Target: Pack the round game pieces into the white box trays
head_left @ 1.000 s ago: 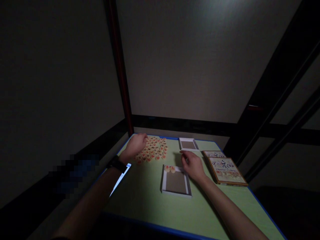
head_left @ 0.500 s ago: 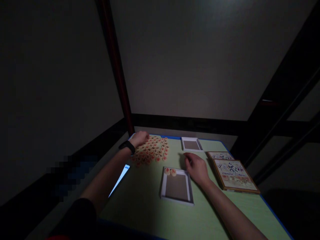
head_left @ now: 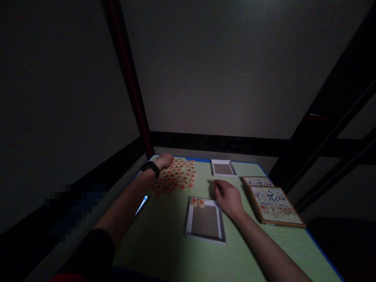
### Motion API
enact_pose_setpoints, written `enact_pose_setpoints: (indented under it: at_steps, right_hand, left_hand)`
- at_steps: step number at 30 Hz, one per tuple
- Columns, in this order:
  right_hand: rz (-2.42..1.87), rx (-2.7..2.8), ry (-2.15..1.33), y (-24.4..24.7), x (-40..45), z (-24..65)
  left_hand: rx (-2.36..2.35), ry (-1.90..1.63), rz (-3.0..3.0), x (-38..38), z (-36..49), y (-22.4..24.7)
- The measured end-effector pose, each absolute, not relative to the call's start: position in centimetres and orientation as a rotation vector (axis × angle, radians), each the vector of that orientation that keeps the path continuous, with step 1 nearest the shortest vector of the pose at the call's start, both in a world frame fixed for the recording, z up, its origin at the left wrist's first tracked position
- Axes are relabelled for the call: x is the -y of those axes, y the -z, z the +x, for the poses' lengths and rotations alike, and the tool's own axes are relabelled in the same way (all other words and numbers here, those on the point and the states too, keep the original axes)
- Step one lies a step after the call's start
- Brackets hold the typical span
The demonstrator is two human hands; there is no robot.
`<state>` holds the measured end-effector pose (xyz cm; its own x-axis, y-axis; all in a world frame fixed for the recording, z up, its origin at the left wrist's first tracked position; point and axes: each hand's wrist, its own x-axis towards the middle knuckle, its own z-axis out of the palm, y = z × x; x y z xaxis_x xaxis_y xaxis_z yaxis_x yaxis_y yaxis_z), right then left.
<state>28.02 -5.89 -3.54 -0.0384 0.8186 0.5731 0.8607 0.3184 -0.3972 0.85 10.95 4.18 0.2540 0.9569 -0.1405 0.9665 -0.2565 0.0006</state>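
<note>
Round Chinese chess pieces [head_left: 178,176] with red and dark characters lie spread across the far left of the table. Over their far left edge is my left hand [head_left: 165,159], fingers curled downward; whatever they hold, if anything, is hidden. A black band circles that wrist. In the near white-rimmed tray [head_left: 205,237], two chess pieces [head_left: 197,202] with red characters sit side by side in the far left corner. My right hand [head_left: 229,197] rests beside that tray's far right corner, fingers loosely bent with a gap at the thumb, nothing visible in it.
A second white-rimmed tray [head_left: 223,169] stands near the table's back edge. Two Chinese chess boxes [head_left: 276,205] overlap at the right. A lit phone [head_left: 141,205] lies partly behind my left forearm. The green table [head_left: 167,235] has blue edging, with walls close behind and left.
The view has shifted slightly, and my left forearm now covers more of the phone. My left hand stays over the pieces; my right hand keeps its place by the tray.
</note>
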Motion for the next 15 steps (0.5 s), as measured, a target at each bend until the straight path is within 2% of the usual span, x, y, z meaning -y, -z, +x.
enact_pose_setpoints:
  at_steps: [15]
  right_hand:
    - [-1.501,1.863,0.037,3.60,5.82,27.98]
  left_hand:
    - [-1.859,0.138,2.437,-10.13,1.49,-4.69]
